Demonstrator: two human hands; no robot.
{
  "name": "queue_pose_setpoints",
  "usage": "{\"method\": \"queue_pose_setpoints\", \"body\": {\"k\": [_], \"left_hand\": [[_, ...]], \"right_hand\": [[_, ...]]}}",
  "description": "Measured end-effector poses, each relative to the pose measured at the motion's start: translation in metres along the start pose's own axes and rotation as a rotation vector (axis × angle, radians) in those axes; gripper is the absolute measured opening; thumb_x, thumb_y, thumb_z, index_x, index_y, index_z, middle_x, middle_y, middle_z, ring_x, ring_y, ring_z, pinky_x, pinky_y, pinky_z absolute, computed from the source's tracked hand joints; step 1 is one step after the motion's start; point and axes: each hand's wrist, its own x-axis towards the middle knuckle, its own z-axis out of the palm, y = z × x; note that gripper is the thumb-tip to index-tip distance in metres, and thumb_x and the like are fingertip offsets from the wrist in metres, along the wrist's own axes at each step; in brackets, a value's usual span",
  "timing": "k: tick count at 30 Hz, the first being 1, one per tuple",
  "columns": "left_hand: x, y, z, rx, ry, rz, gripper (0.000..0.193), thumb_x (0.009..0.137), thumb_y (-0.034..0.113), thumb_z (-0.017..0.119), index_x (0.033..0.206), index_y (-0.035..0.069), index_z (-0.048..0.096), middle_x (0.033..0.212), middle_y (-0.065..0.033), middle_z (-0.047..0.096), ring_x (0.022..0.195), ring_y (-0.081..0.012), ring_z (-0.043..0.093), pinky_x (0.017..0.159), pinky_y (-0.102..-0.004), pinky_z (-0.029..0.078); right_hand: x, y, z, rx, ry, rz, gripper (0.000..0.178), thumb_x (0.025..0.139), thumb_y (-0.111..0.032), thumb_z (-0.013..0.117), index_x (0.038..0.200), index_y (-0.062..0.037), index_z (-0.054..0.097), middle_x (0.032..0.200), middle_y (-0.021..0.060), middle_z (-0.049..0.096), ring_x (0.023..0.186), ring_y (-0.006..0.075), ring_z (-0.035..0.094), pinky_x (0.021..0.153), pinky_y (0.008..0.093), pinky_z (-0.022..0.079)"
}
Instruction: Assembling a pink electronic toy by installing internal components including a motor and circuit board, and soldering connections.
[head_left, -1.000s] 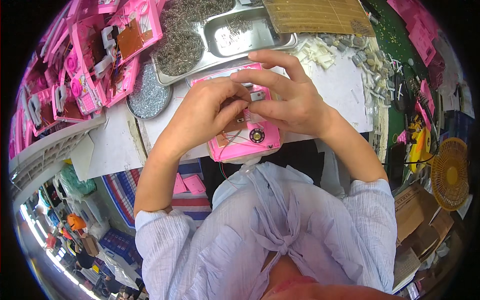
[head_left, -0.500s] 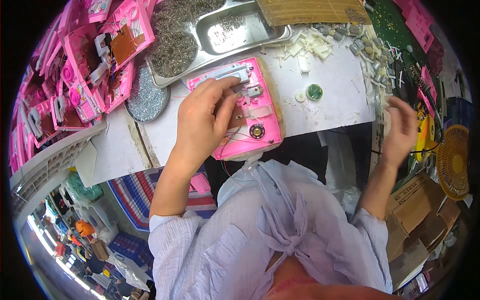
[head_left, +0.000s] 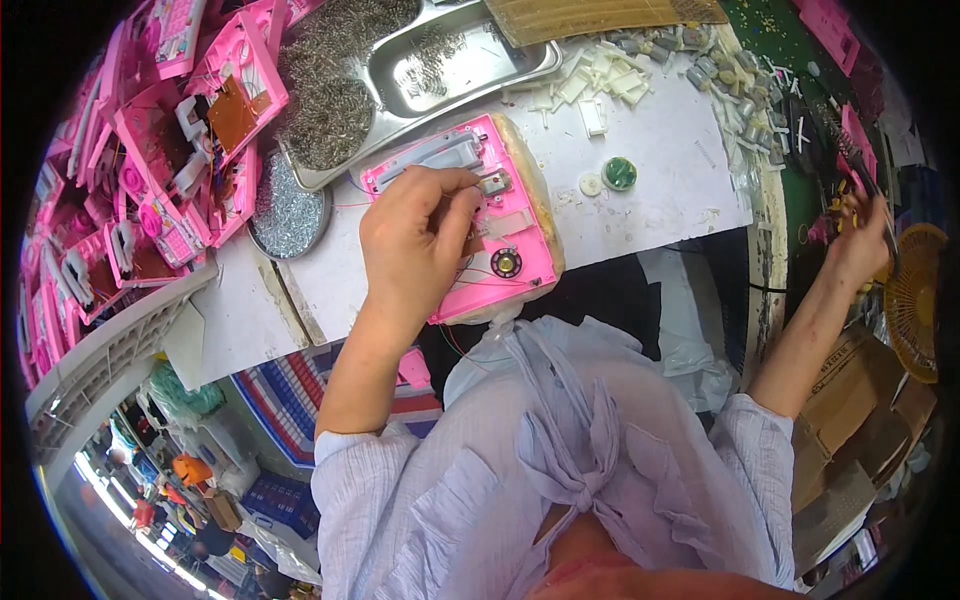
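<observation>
A pink plastic casing lies on a padded, film-wrapped block on the table in front of me. It holds a small metal motor, a round black speaker, a grey bar and thin wires. Over its left half is my left hand, thumb and forefinger pinched together beside the motor; whatever lies between the fingertips is hidden. Far out to the right, my right hand has its fingers curled at a dark, curved tool or cord, whose kind I cannot make out.
Stacked pink casings crowd the left. Near them are a round dish of screws and a metal tray with springs. White plastic parts, a green round object and several motors lie right. A yellow fan stands far right.
My right hand has moved outward to the right, from the table's edge to the dark tool or cord. The left hand keeps its pinch by the motor. The whole view has shifted slightly.
</observation>
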Motion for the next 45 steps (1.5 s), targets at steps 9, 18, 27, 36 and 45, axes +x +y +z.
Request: {"method": "queue_pose_setpoints", "body": {"k": [9, 18, 27, 36, 45], "left_hand": [[0.008, -0.011, 0.015, 0.333, 0.12, 0.273, 0.015, 0.071, 0.013, 0.082, 0.082, 0.012, 0.073, 0.103, -0.0024, 0.06, 0.094, -0.0254, 0.052, 0.084, -0.0417, 0.034], [0.013, -0.006, 0.016, 0.454, 0.09, 0.219, 0.01, 0.071, 0.015, 0.081, 0.078, 0.014, 0.073, 0.101, -0.0025, 0.058, 0.099, -0.0273, 0.051, 0.086, -0.0442, 0.032], [0.013, -0.003, 0.013, 0.504, 0.051, 0.251, 0.012, 0.072, 0.014, 0.079, 0.08, 0.012, 0.071, 0.099, -0.0028, 0.059, 0.097, -0.0275, 0.052, 0.088, -0.0442, 0.032], [0.018, 0.005, 0.011, 0.561, 0.004, 0.27, 0.011, 0.073, 0.012, 0.078, 0.08, 0.008, 0.071, 0.098, -0.0046, 0.058, 0.096, -0.0277, 0.053, 0.088, -0.0438, 0.033], [0.018, 0.006, 0.01, 0.589, 0.006, 0.286, 0.011, 0.074, 0.012, 0.078, 0.081, 0.007, 0.071, 0.096, -0.0041, 0.058, 0.096, -0.0268, 0.053, 0.087, -0.0435, 0.033]], "right_hand": [[-0.073, -0.027, -0.041, 0.451, -0.358, 0.123, 0.034, 0.099, -0.024, 0.055, 0.116, 0.0042, 0.064, 0.103, 0.0178, 0.068, 0.08, 0.0167, 0.058, 0.069, 0.0297, 0.047], [-0.196, -0.013, 0.08, 0.112, -1.251, -0.055, 0.027, 0.085, -0.001, 0.078, 0.109, 0.0023, 0.067, 0.09, 0.0081, 0.069, 0.076, 0.0131, 0.061, 0.069, 0.0261, 0.047], [-0.202, -0.009, 0.097, 0.121, -1.263, -0.237, 0.026, 0.082, -0.005, 0.081, 0.104, 0.0009, 0.069, 0.078, 0.0079, 0.065, 0.064, 0.0146, 0.058, 0.057, 0.0264, 0.044], [-0.204, -0.008, 0.098, 0.085, -1.259, -0.28, 0.025, 0.081, -0.008, 0.082, 0.102, -0.0006, 0.069, 0.076, 0.0078, 0.065, 0.062, 0.0157, 0.059, 0.056, 0.0269, 0.045], [-0.205, -0.011, 0.106, 0.052, -1.272, -0.545, 0.031, 0.073, -0.001, 0.083, 0.101, -0.0031, 0.069, 0.074, 0.0072, 0.064, 0.058, 0.0207, 0.058, 0.053, 0.0294, 0.045]]}}
